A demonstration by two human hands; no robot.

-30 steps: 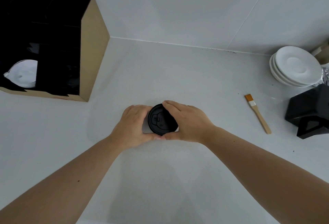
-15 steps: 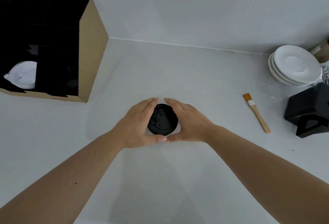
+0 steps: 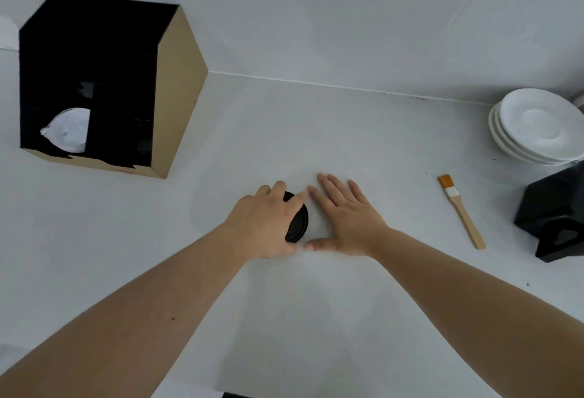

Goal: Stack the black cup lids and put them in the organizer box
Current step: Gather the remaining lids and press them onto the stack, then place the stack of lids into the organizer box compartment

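Observation:
A stack of black cup lids [image 3: 298,224] is tilted on its edge at the middle of the white counter, with my left hand [image 3: 265,224] wrapped over it and covering most of it. My right hand [image 3: 343,216] lies flat and open just right of the stack, fingers spread, thumb near the stack's lower edge. The organizer box [image 3: 177,97], cardboard outside and black inside, stands at the back left with its open front toward me. White lids [image 3: 68,130] sit in its left compartment.
Stacked white saucers [image 3: 534,127] sit at the back right. A wooden brush with orange bristles [image 3: 461,211] lies right of my hands. A black holder [image 3: 556,214] stands at the far right edge. The wall runs behind the counter.
Both hands cupped the lid stack before. Now my left hand has closed over it and tipped it on edge, while my right hand has let go and opened flat beside it.

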